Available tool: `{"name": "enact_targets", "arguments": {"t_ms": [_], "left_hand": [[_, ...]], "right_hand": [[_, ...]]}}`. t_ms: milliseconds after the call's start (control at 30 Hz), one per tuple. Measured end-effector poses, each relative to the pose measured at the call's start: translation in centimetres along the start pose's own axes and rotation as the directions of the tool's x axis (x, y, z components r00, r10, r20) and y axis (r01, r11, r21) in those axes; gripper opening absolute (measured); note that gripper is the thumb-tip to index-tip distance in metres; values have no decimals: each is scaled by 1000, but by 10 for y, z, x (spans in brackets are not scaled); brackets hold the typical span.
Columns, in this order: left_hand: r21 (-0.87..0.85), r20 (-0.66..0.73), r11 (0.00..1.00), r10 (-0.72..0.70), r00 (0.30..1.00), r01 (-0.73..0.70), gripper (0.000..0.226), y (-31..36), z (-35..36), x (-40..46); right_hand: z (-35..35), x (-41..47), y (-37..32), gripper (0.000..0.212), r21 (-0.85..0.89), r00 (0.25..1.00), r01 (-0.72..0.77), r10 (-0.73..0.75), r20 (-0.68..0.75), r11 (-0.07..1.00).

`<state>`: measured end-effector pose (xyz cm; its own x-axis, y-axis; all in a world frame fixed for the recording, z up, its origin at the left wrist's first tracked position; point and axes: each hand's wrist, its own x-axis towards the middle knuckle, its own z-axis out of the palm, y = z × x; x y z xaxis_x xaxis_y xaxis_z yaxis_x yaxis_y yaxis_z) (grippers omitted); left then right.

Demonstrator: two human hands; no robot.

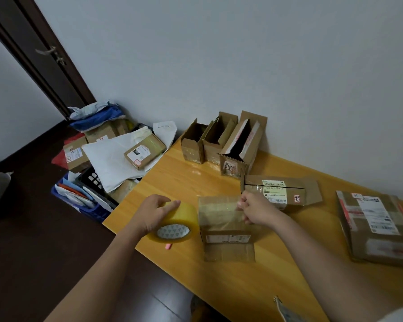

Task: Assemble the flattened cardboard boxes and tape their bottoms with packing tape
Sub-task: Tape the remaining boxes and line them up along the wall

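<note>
A small cardboard box (227,238) stands on the yellow wooden table (254,291), bottom side up, with one flap lying toward me. My left hand (155,211) grips a roll of clear yellowish packing tape (178,223) just left of the box. A strip of tape stretches from the roll across the box's top. My right hand (254,209) pinches the strip's free end at the box's far right edge.
Three assembled open boxes (223,141) stand at the wall. A flattened box (282,190) lies behind my right hand, another flat one (379,225) at the right. Parcels, mailers and a blue crate (89,198) are piled on the floor left of the table. A pink object (168,246) lies under the roll.
</note>
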<state>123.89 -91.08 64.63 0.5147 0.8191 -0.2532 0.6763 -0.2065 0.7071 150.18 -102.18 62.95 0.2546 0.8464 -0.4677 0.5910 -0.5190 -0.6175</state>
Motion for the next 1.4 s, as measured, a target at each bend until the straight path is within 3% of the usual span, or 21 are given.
{"name": "enact_targets", "arguments": {"t_ms": [167,333,500,633,800,900,1000,1100,1200,1300,1400], "left_hand": [[56,-14,998,36,999,-35,77,4,-3,10],[163,10,987,6,1000,-8,59,6,-1,20],[222,17,973,59,998,-61,60,20,-4,30],[172,-6,978,125,992,-122,64,38,-8,38],[45,10,988,148,989,-148,58,54,3,41],[63,20,991,121,992,-122,64,42,18,43],[62,26,993,96,995,-98,71,38,20,42],[49,56,992,113,992,-116,64,43,16,34],[27,186,986,157,970,-165,70,45,8,27],[137,290,962,190,938,-237,70,49,4,24],[156,223,943,258,940,-296,59,59,7,22]], "right_hand": [[8,8,3,16,-34,992,29,-33,-123,999],[13,12,11,14,-5,990,20,-21,-139,1000],[11,9,17,15,153,991,1,20,-136,988],[7,9,20,14,273,988,-22,63,-143,962],[6,7,28,13,495,979,-74,158,-130,866],[7,6,34,14,617,970,-90,209,-123,781],[9,7,40,11,639,962,-82,228,-149,764],[12,9,45,10,648,956,-71,237,-172,758],[15,11,47,11,658,952,-74,250,-178,749],[17,13,48,11,682,947,-82,270,-174,727],[16,12,48,13,697,948,-101,282,-150,710]]}}
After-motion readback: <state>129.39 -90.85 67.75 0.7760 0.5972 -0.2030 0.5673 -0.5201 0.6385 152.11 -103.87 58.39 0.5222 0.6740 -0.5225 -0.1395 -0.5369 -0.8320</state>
